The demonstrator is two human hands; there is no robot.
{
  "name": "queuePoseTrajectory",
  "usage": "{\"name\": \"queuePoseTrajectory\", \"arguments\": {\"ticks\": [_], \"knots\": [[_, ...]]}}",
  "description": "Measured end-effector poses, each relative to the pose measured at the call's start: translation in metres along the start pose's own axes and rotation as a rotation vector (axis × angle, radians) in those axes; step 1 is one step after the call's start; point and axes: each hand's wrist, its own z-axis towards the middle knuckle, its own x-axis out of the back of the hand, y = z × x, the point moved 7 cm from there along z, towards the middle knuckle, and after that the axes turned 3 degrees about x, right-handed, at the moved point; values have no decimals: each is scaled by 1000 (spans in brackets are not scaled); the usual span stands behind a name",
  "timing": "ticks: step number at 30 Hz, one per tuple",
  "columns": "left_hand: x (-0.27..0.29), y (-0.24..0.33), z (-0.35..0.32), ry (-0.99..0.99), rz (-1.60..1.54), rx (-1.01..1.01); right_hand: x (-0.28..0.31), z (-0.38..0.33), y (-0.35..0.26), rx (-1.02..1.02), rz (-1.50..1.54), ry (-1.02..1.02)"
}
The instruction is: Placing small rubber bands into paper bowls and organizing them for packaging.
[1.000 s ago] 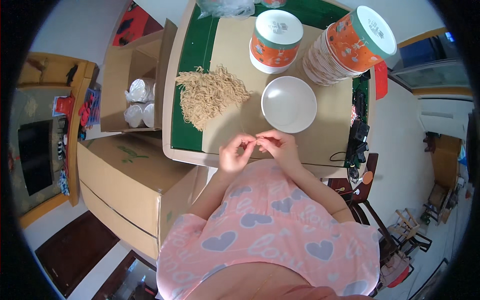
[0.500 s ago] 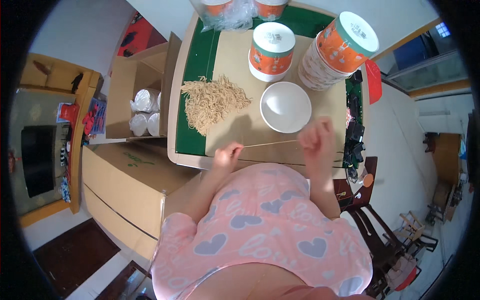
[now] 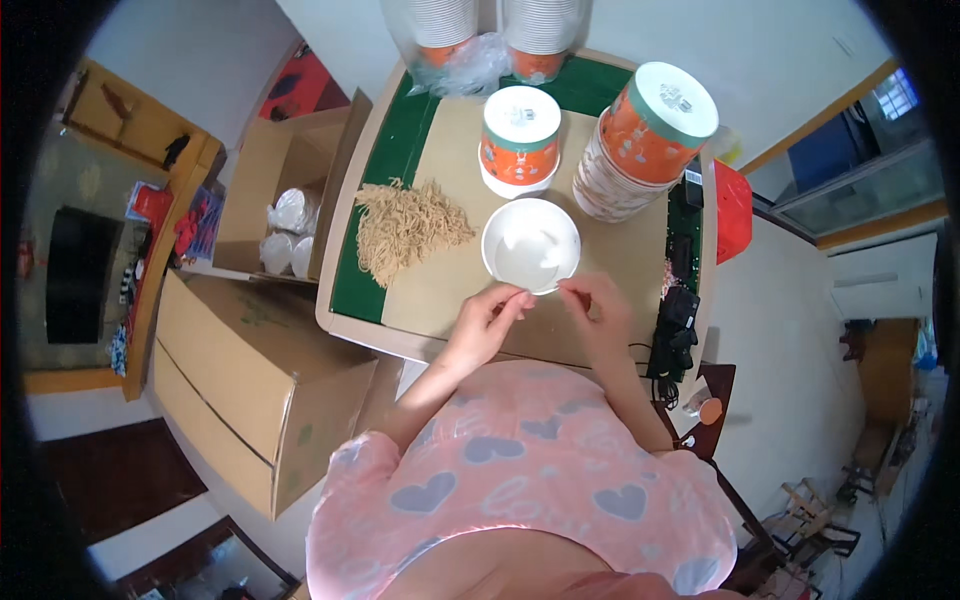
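Note:
My left hand [image 3: 493,318] and my right hand [image 3: 598,308] are close together at the near rim of a white paper bowl [image 3: 528,240]. Thumb and finger are pinched on each side. A thin tan cord was stretched between the two hands a moment ago; at this size it hardly shows now against the rim and the tan board. Whether my fingertips touch the bowl, I cannot tell. To the left of the bowl lies a tangled heap of tan cords [image 3: 410,230].
Behind the bowl stand an upturned orange paper tub [image 3: 521,140] and a taller stack of orange tubs [image 3: 655,125]. Bagged cup stacks [image 3: 445,25] are at the far edge. Black adapters [image 3: 678,318] line the right edge; cardboard boxes [image 3: 225,350] stand left.
My hands have come together from wide apart and moved up to the bowl's near rim. The view has shifted, so the table sits lower and further left in the picture.

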Motion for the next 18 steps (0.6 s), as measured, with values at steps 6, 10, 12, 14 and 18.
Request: {"name": "queuePoseTrajectory", "arguments": {"ticks": [6,10,12,14,18], "knots": [[-19,-1,41,-273,-178,154,-9,0,8,81,-200,35],[-13,-19,51,-309,-207,239,-17,3,15,137,-268,18],[-14,-27,55,-374,-266,292,-20,3,24,100,-260,-18],[-14,-29,56,-375,-230,284,-22,4,30,68,-249,-56],[-13,-37,63,-323,-38,210,-20,6,46,-84,-153,-117]]}}
